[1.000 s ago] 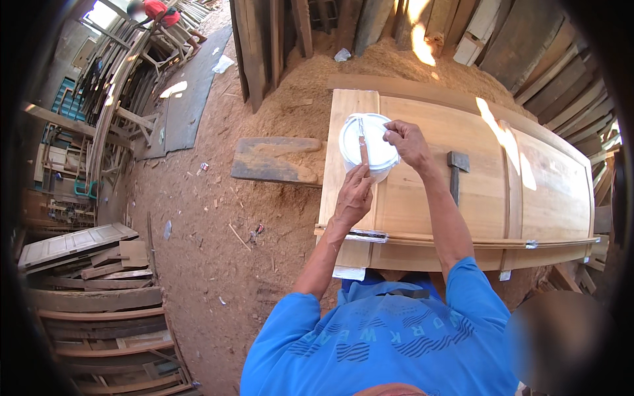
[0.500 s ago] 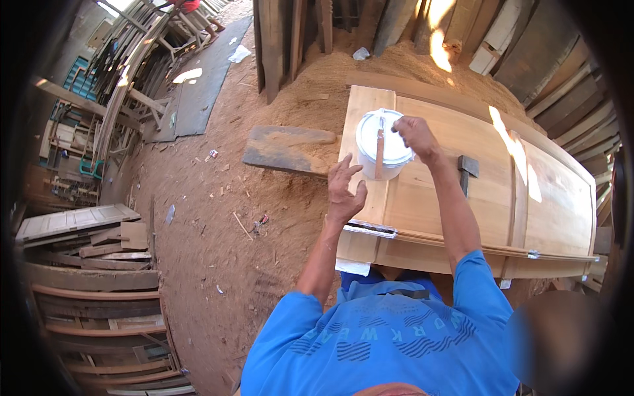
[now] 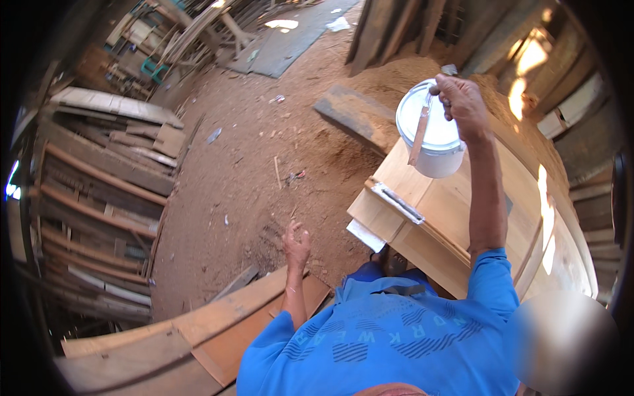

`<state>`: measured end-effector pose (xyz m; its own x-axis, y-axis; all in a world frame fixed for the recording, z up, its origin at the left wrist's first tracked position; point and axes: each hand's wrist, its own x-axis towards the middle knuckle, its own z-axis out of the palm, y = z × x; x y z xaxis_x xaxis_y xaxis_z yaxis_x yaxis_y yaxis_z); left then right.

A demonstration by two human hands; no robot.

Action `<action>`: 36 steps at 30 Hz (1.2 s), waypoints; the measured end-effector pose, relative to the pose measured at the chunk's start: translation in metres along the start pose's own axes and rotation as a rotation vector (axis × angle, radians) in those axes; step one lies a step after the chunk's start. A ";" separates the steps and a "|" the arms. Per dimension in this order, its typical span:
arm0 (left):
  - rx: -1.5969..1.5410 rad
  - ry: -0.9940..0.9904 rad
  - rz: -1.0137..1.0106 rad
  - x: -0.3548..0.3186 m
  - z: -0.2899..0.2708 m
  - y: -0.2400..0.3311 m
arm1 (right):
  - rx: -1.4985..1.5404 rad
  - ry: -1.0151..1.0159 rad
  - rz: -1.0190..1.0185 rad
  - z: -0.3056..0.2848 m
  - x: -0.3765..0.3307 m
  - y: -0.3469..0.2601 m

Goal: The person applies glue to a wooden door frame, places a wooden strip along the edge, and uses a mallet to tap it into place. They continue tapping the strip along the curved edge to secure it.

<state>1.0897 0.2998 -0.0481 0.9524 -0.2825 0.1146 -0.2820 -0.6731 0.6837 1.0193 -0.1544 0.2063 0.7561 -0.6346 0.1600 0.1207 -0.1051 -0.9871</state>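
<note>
A white lidded bucket hangs from my right hand, whose fingers are closed at its handle by the far rim. It seems raised over the end of the pale wooden door panel. A narrow brown wooden strip slants across the bucket's lid and down over its side. My left hand is empty, fingers loosely apart, above the dirt floor and well away from the bucket. Behind my right forearm, the hammer is mostly hidden, with only a dark bit showing.
A sawdust-covered plank lies beyond the panel's end. Wooden panels stand close at my lower left. Stacked timber fills the left side, and upright boards lean at the back. Scraps litter the dirt floor.
My right hand has closed on the bucket's handle and lifted the bucket off the panel. My left hand has drawn back, down and left, away from it. The view has turned leftward.
</note>
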 end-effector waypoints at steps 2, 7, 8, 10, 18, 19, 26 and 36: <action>-0.116 0.031 -0.105 -0.037 -0.005 -0.026 | 0.072 -0.101 -0.024 0.030 -0.007 -0.025; -0.413 -0.017 -0.437 -0.090 0.003 -0.024 | 0.217 -0.336 0.096 0.091 -0.027 -0.069; -0.375 -0.079 -0.458 -0.087 -0.003 -0.017 | 0.251 -0.378 0.085 0.107 -0.030 -0.069; -0.241 -0.016 -0.343 -0.103 -0.007 -0.043 | 0.274 -0.518 0.113 0.161 -0.043 -0.075; -0.101 -0.040 -0.448 -0.154 -0.058 -0.148 | 0.039 -0.805 0.302 0.368 -0.096 0.027; -0.118 -0.061 -0.476 -0.157 -0.070 -0.156 | -0.052 -0.827 0.310 0.393 -0.107 0.046; -0.261 0.058 -0.729 -0.150 -0.150 -0.215 | -0.468 -1.167 0.242 0.571 -0.174 0.192; -0.459 0.318 -1.002 -0.205 -0.096 -0.229 | -0.664 -1.578 0.174 0.753 -0.278 0.389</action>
<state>0.9698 0.5777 -0.1595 0.7297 0.4696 -0.4970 0.6262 -0.1672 0.7615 1.3408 0.5577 -0.2243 0.6318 0.5930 -0.4991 0.0171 -0.6544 -0.7559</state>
